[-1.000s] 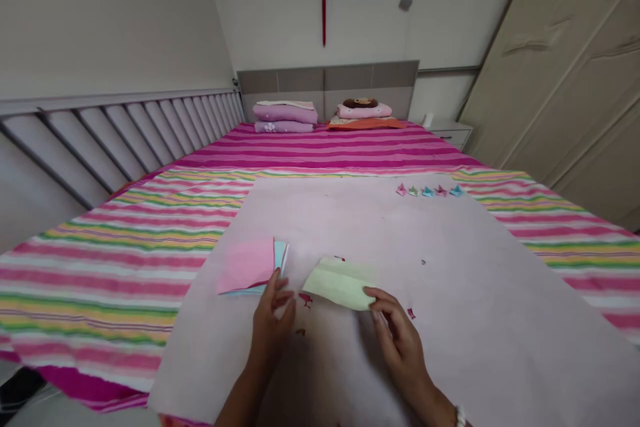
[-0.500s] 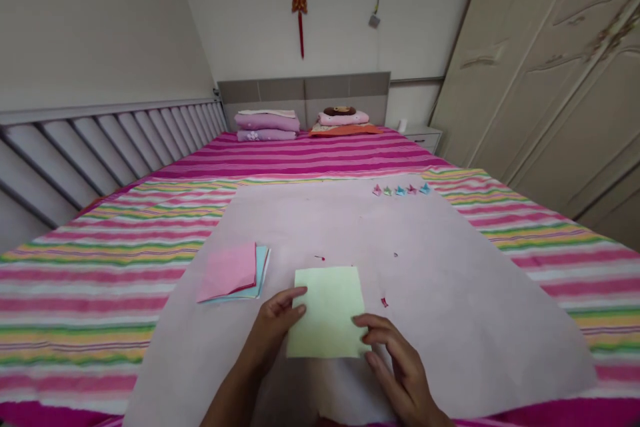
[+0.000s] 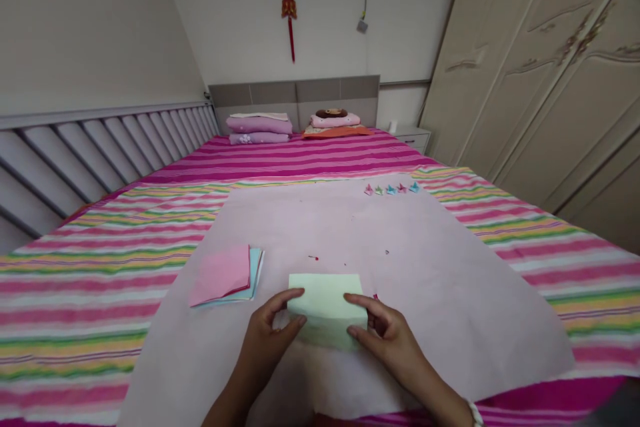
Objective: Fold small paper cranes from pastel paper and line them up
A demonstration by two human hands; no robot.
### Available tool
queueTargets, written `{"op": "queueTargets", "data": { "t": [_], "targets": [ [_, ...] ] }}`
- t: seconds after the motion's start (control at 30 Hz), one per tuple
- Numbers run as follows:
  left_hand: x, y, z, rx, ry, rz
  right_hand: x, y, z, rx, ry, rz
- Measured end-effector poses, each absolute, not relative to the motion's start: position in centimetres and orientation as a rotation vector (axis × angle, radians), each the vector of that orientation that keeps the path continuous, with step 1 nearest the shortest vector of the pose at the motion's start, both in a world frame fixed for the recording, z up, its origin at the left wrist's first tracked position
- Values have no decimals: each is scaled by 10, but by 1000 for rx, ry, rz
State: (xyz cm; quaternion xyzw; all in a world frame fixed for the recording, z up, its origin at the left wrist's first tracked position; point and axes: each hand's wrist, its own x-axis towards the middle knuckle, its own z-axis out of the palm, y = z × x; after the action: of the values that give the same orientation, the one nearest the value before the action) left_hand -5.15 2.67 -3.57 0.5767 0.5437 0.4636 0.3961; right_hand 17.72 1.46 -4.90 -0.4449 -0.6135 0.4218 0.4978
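A pale green sheet of paper (image 3: 326,300) is held between my two hands, its lower part bent and shaded. My left hand (image 3: 274,327) grips the left edge, with the forefinger on top and the thumb lower down. On the right edge, my right hand (image 3: 377,327) holds the sheet in the same way. To the left lies a stack of coloured paper, with a pink sheet (image 3: 223,273) on top and a blue sheet (image 3: 255,267) showing beneath. A small red scrap (image 3: 376,296) peeks out beside my right forefinger.
A large pale sheet (image 3: 465,320) covers the middle of the striped bed (image 3: 75,293). Several small folded paper pieces (image 3: 391,190) stand in a row near its far right corner. Another red scrap (image 3: 314,258) lies beyond the green paper. Folded bedding (image 3: 260,125) rests by the headboard.
The green paper was flat and square; now its near part is bent and it looks shorter. My right hand has closed on its right edge. The view has shifted slightly.
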Motion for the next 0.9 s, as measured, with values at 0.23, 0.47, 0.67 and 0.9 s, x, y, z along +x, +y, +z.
{"op": "queueTargets", "data": {
  "t": [0.23, 0.47, 0.67, 0.9],
  "targets": [
    [-49, 29, -43, 1254, 1549, 1446, 175, 23, -35, -1065, -1672, 492],
    [-43, 20, -36, 842, 1200, 959, 170, 19, -28, -829, -1934, 225],
    [-44, 25, -29, 915, 1199, 1026, 172, 16, -29, -845, -1899, 297],
    [-45, 15, -24, 1343, 1351, 1221, 177, 22, -48, -1003, -1424, 817]
  ]
}}
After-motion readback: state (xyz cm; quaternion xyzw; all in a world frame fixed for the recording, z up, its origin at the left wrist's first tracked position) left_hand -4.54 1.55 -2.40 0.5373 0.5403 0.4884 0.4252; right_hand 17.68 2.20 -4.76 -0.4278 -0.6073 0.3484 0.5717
